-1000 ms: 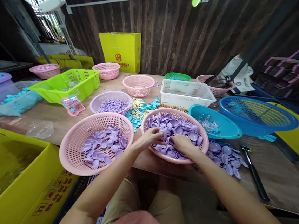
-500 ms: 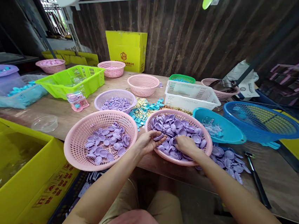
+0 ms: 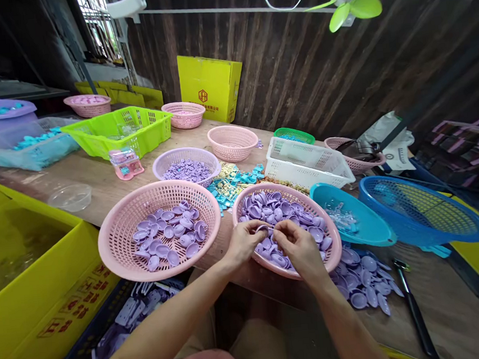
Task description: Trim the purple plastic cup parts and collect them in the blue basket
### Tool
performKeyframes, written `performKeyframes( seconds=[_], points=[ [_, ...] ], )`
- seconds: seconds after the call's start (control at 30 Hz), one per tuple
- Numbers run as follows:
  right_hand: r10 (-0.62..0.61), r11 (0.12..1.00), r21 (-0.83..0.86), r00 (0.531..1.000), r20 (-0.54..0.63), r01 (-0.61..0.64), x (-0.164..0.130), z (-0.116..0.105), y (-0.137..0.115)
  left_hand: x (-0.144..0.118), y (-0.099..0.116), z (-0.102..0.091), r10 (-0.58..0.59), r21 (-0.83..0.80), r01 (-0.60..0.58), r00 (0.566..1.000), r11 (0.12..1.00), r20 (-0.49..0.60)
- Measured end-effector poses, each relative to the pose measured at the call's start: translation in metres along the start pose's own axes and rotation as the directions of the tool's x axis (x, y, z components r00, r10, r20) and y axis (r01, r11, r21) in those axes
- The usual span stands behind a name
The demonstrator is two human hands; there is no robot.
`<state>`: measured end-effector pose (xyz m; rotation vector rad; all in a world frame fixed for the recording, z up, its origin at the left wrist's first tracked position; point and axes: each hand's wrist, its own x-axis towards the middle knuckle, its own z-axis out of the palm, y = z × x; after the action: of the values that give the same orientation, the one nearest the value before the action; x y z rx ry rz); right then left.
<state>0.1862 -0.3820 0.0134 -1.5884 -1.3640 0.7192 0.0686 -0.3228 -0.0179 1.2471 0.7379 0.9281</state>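
Nearest us, both our hands meet over the near side of the right pink basket [image 3: 330, 252]. Our left hand [image 3: 242, 243] and right hand [image 3: 297, 245] pinch one purple cap [image 3: 265, 230] between them, fingers closed on it from either side; the cap lies between the two sets of fingertips, with neither hand clearly nearer. We cannot tell its long axis, for the fingers hide most of it. Under the hands the basket is heaped with more purple caps. Just left, apart from the hands, sits the left pink basket [image 3: 114, 245] with a thinner layer of caps. Right of the hands, loose caps [image 3: 361, 280] lie on the tabletop [image 3: 446, 300] beside a black tool [image 3: 415, 309]. Farther off stand a teal basket [image 3: 353, 213], a blue basket [image 3: 424, 209], a white crate [image 3: 306, 164] and a green crate [image 3: 122, 131].
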Motion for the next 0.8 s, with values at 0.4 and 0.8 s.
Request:
performKeyframes(
  seconds=[0.4,0.8],
  points=[
    [-0.119,0.979,-0.18,0.982,-0.148,0.092,-0.009,0.006,-0.008,-0.016,0.01,0.006,0.094,0.321,-0.086,0.996,0.943,-0.009],
    [-0.277,0.923,-0.323,0.942,-0.187,0.207,-0.009,0.014,-0.014,-0.017,0.01,0.007,0.199,0.559,-0.175,0.98,0.81,0.017]
  ],
)
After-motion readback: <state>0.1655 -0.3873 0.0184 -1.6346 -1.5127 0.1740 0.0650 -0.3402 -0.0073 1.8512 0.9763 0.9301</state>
